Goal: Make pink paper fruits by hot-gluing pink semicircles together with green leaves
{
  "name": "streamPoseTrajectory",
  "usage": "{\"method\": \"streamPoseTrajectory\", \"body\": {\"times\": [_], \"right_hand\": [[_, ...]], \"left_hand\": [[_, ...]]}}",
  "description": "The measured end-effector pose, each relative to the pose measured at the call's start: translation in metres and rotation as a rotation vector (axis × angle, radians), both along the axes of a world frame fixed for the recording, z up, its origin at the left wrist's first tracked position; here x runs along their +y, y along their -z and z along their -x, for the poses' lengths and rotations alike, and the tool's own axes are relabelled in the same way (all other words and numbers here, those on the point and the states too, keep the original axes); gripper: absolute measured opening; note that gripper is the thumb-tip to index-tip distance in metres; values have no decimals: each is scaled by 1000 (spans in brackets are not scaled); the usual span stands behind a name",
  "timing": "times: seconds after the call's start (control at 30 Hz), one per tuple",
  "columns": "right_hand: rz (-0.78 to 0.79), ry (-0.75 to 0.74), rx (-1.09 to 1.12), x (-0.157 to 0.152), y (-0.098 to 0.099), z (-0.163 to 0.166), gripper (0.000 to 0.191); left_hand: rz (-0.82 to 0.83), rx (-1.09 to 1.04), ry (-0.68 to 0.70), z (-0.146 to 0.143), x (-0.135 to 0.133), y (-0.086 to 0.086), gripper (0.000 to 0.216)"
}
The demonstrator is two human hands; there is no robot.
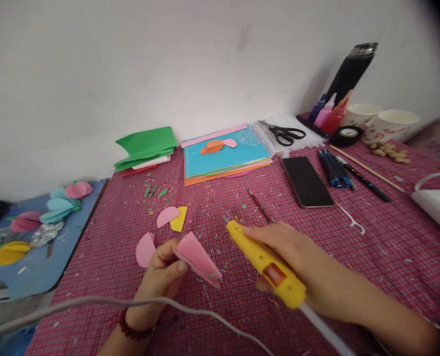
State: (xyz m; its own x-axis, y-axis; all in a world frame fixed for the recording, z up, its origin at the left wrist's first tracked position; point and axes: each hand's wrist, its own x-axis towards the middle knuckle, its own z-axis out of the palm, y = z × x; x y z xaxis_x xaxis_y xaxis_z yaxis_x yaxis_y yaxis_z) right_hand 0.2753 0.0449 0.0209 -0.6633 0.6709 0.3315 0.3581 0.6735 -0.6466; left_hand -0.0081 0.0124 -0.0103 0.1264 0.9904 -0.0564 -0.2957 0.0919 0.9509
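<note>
My left hand (164,272) pinches a folded pink paper piece (198,257) between thumb and fingers, with its folded layers fanned slightly. In my right hand (290,257) is a yellow hot glue gun (259,254), a pale glue stick (322,326) jutting from its rear. Its metal nozzle points up and left, apart from the pink paper. Beside my left hand lie a pink half-round paper (145,251) and another pink half-round (168,216), which overlaps a yellow paper piece (179,219).
A grey cord (190,309) crosses the foreground. Coloured sheets (223,158), green paper (148,146), scissors (285,133), a phone (307,181), pens (333,170), a tape roll (348,135) and paper cups (390,123) line the table's back and right. Paper fruit shapes (60,205) lie on a blue surface at left.
</note>
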Motion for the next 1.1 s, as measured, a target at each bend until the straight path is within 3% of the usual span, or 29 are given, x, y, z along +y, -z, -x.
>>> {"method": "streamPoseTrajectory", "body": {"times": [0.17, 0.3, 0.4, 0.57, 0.67, 0.9, 1.1], "right_hand": [[-83, 51, -292, 13, 15, 11, 79], [-57, -7, -308, 17, 16, 9, 72], [1, -67, -199, 15, 4, 5, 61], [86, -141, 240, 3, -24, 16, 22], [127, -167, 305, -3, -33, 28, 10], [206, -169, 335, -2, -27, 45, 26], [281, -222, 344, 5, -19, 46, 28]], "left_hand": [[-135, 132, 11, -2, 4, -1, 26], [-381, 271, -12, -5, 4, -10, 18], [-489, 308, 5, -6, 2, -17, 10], [-580, 304, 87, -4, 1, -20, 10], [-679, 317, 142, -3, 2, -20, 12], [-795, 435, 173, -5, 2, -24, 11], [-777, 477, 188, -4, 1, -23, 13]]}}
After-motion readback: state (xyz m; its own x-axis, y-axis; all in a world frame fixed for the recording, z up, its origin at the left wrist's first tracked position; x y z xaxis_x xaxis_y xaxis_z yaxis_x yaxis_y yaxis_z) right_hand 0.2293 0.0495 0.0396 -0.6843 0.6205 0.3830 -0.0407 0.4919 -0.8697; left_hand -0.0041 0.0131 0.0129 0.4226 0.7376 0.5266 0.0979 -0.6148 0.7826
